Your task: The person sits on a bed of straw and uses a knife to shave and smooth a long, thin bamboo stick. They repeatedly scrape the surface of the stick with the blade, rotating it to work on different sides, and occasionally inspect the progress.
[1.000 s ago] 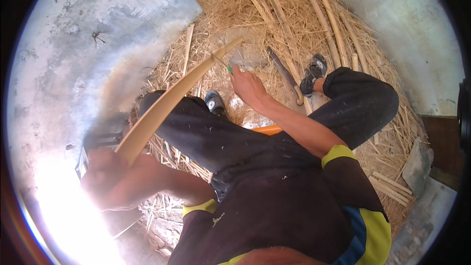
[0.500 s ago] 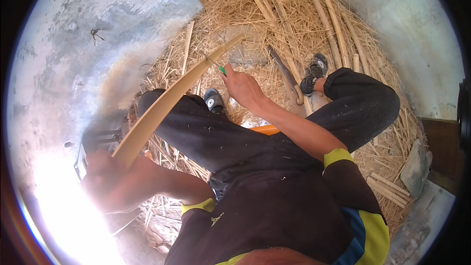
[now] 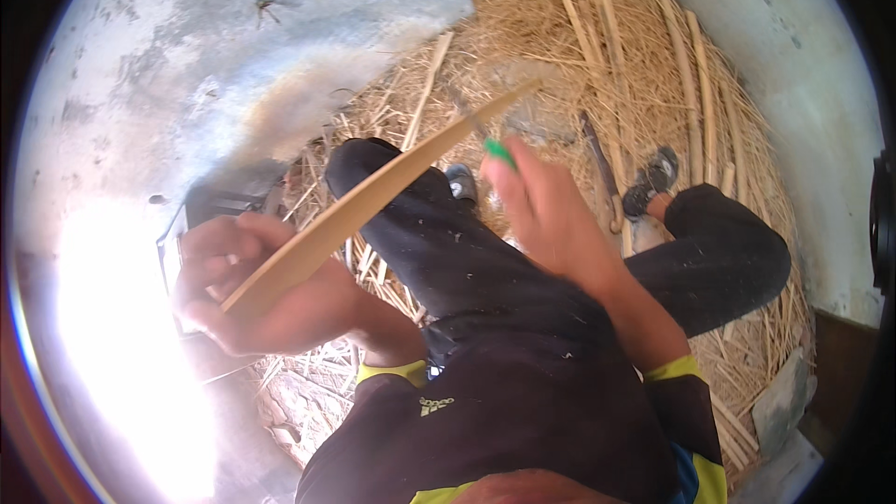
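A long, pale split bamboo strip (image 3: 383, 185) slants from lower left to upper right across my raised left knee. My left hand (image 3: 227, 245) is closed around its wide lower end. My right hand (image 3: 544, 215) grips the green handle (image 3: 500, 153) of a slim knife near the strip's far, narrow end. The knife's thin blade (image 3: 474, 119) meets or crosses the strip there; motion blur hides whether it cuts in.
Straw and shavings (image 3: 523, 0) cover the floor. Several bamboo poles (image 3: 702, 93) lie at the far right, beside a dark curved tool (image 3: 598, 163). A pale wall (image 3: 308, 28) rises at left, with a grey stone (image 3: 782, 399) at lower right.
The whole view has swung, so the scene sits further right. My right hand has turned more upright, with the knife still at the strip's far part. My left hand keeps the lower end.
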Action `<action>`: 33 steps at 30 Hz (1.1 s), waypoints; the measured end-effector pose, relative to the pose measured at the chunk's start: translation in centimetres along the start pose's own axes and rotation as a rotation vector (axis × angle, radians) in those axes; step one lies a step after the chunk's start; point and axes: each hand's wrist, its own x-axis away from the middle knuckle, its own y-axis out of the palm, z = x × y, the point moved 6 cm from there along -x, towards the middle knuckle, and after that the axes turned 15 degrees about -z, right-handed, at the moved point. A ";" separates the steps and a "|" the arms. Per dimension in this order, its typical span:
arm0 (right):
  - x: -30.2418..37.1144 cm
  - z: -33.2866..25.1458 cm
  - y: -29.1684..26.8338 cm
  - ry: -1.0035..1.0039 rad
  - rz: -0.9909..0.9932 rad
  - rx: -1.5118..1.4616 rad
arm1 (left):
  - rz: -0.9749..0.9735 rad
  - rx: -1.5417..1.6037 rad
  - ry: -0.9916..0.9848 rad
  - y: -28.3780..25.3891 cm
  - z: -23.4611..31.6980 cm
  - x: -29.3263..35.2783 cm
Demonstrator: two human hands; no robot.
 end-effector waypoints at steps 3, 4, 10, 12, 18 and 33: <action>1.5 -5.9 3.0 -0.140 -0.119 0.110 | -0.005 -0.094 -0.051 1.1 1.4 0.6; 2.1 -7.1 3.8 -0.162 -0.135 0.137 | -0.006 -0.016 -0.052 1.5 1.6 0.7; 1.6 -3.3 4.9 0.090 -0.031 0.434 | -0.071 -0.442 0.161 2.0 3.5 1.7; 1.3 -3.0 4.5 0.089 -0.051 0.432 | -0.082 0.324 -0.060 1.3 1.3 1.6; 1.0 -1.7 4.6 0.059 0.011 0.476 | -0.212 -0.776 0.196 1.3 3.9 1.5; 1.0 0.7 4.2 0.066 0.055 0.473 | -0.147 -0.866 -0.016 0.7 2.8 2.4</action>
